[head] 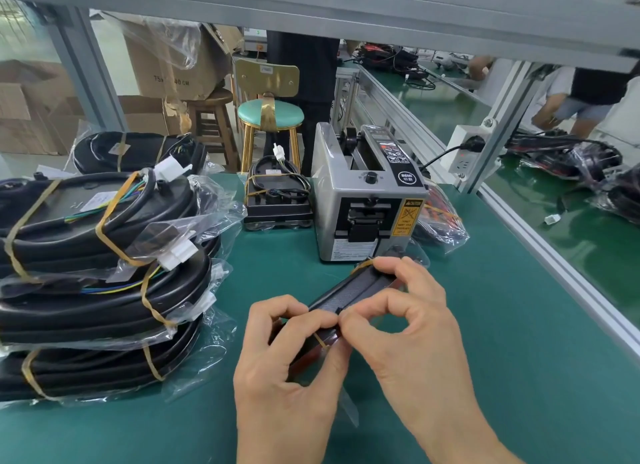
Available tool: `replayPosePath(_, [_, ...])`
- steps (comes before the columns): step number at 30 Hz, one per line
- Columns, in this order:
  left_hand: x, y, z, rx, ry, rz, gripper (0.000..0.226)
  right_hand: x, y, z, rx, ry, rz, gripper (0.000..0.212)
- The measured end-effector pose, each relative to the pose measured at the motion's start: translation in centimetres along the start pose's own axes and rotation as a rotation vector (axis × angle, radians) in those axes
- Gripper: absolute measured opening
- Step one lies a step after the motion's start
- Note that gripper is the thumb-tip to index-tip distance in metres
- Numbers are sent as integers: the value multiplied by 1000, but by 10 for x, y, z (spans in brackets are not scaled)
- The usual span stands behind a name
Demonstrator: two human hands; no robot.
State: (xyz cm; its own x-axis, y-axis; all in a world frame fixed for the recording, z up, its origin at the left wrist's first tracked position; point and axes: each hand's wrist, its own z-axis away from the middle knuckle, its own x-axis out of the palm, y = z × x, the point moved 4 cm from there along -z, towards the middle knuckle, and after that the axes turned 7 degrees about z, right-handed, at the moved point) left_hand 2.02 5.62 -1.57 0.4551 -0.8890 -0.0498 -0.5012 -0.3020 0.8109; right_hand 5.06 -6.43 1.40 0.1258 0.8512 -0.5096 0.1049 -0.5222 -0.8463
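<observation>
A long black device (pixel 353 292) with a dark red side and yellow rubber bands around it is held above the green mat, tilted away from me. My left hand (pixel 287 366) grips its near end, thumb and fingers curled round it. My right hand (pixel 408 328) pinches the top of the device near the middle with thumb and forefinger, its other fingers curled over the far end. A strip of clear film hangs below the device.
A grey tape dispenser machine (pixel 367 200) stands just beyond my hands. A stack of bagged black cable-wrapped units (pixel 100 276) fills the left. Another black unit (pixel 277 193) sits behind. An aluminium rail (pixel 554 255) borders the mat (pixel 502 342) at right. Stools and cardboard boxes stand behind the bench.
</observation>
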Motion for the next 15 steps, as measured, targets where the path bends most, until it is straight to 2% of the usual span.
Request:
replayPosePath(4, [-2, 3, -3, 38, -33, -47, 12, -13, 4, -10, 7, 35, -73, 26])
replayPosePath(6, [-4, 2, -4, 55, -58, -60, 13, -20, -1, -17, -3, -27, -110, 24])
replayPosePath(9, [-5, 2, -2, 63, -70, -52, 13, -20, -15, -23, -116, -195, 81, 11])
replayPosePath(11, [-5, 3, -1, 70, -60, -52, 13, -16, -22, -25, -186, -294, 206, 13])
replayPosePath(15, [-4, 4, -2, 69, -40, -38, 9, -13, -30, -33, -199, -433, 344, 17])
